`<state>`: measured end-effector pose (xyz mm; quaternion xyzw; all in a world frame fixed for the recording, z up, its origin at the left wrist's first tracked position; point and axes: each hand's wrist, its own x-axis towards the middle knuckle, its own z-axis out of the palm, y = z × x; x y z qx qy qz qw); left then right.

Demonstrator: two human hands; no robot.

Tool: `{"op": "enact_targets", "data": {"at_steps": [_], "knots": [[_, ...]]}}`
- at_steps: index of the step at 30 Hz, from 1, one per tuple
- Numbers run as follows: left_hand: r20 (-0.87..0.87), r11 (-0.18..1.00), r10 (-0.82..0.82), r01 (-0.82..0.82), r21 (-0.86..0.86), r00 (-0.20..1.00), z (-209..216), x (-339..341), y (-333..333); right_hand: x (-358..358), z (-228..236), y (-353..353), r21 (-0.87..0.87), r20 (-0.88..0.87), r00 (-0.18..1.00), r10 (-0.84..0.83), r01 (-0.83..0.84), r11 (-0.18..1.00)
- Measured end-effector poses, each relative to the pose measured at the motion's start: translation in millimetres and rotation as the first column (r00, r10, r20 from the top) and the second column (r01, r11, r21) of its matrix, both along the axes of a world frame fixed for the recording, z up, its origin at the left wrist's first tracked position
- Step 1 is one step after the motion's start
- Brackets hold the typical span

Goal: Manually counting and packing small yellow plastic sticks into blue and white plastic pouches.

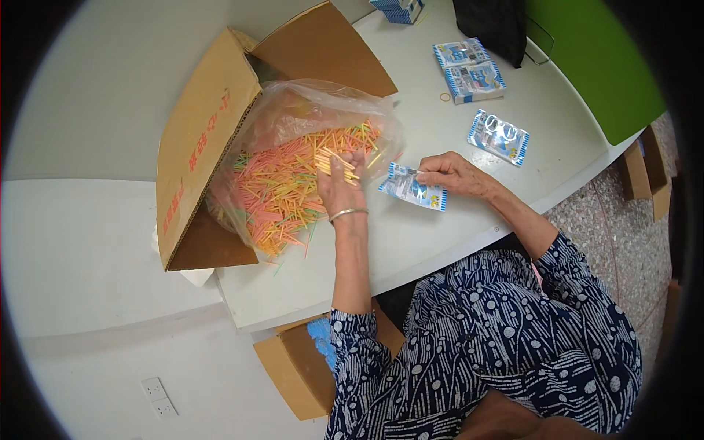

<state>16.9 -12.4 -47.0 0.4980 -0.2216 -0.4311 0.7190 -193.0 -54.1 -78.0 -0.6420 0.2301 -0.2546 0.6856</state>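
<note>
My left hand (342, 192), palm up with a bangle at the wrist, holds a small bunch of yellow sticks (334, 163) under its thumb. It is over the edge of a heap of thin pink, orange, yellow and green sticks (282, 180). The heap spills from a clear plastic bag (297, 106) in a cardboard box (209, 139) lying on its side. Between the thumb and fingers of my right hand (456, 174) is a small blue-and-white packet (412, 192), just right of the left hand. Whether its end is open cannot be made out.
A similar packet (499, 137) lies flat on the white table (293, 297). Stacked packets (473, 77) sit farther back, a rubber band (444, 97) beside them. A black bag (495, 29) and green board (598, 59) are at the far right. Another cardboard box (297, 374) stands below the front edge.
</note>
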Motion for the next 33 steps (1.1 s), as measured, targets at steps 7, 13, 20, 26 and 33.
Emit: {"op": "enact_targets", "data": {"at_steps": [7, 13, 20, 26, 33], "knots": [[0.776, 0.993, -0.031, -0.066, 0.094, 0.629, -12.5, 51.7, -18.8, 5.3, 3.0, 0.1, -0.022, -0.033, 0.999, 0.0, -0.001, 1.0], [0.299, 0.998, -0.055, 0.066, -0.025, 0.953, 33.7, -13.4, -4.0, -2.8, 0.3, -1.9, 0.005, -0.011, 1.0, -0.007, 0.007, 1.0], [0.25, 0.973, -0.111, 0.157, -0.172, 0.962, 42.8, -43.3, 14.2, 1.9, 6.6, 2.3, -0.061, 0.023, 0.998, 0.055, -0.054, 0.997], [0.273, 0.976, -0.134, 0.175, -0.133, 0.953, 37.6, -59.2, 24.4, 1.2, 6.3, 3.2, -0.084, 0.035, 0.999, 0.036, -0.033, 0.996], [0.524, 0.955, -0.094, 0.226, -0.193, 0.846, 10.9, -57.1, 39.3, 0.1, 4.6, 4.2, -0.172, 0.053, 0.999, -0.013, 0.022, 0.985]]}}
